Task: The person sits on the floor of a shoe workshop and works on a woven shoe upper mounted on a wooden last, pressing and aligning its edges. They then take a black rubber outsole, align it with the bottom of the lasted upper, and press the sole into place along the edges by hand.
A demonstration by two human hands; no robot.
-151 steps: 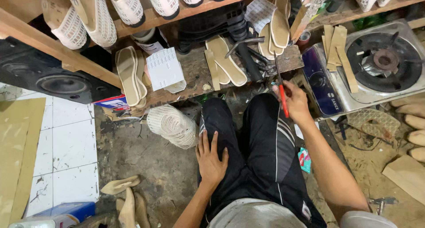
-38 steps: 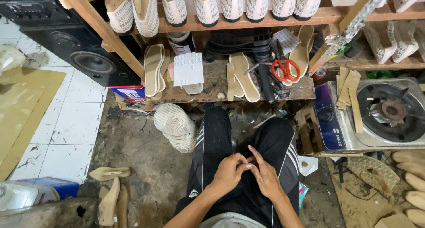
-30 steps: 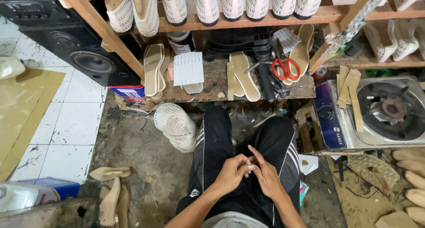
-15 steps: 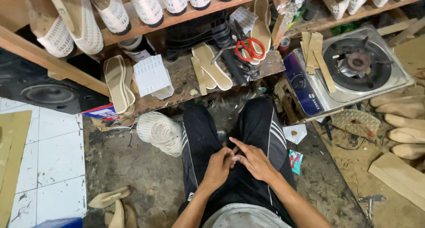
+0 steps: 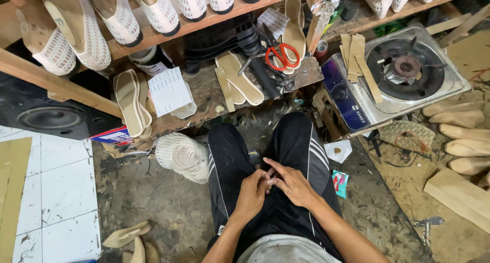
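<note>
Hands meet over my black striped trousers (image 5: 301, 145): my left hand (image 5: 252, 191) curls loosely, fingertips touching my right hand (image 5: 291, 184), whose fingers lie flat; whether they pinch anything I cannot tell. Red-handled metal scissors (image 5: 280, 53) lie well apart at twelve o'clock.

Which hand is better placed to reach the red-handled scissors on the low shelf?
Probably the right hand: the red-handled scissors lie ahead on its side, while the left hand sits slightly farther across. Both hands rest together on the lap.
</note>
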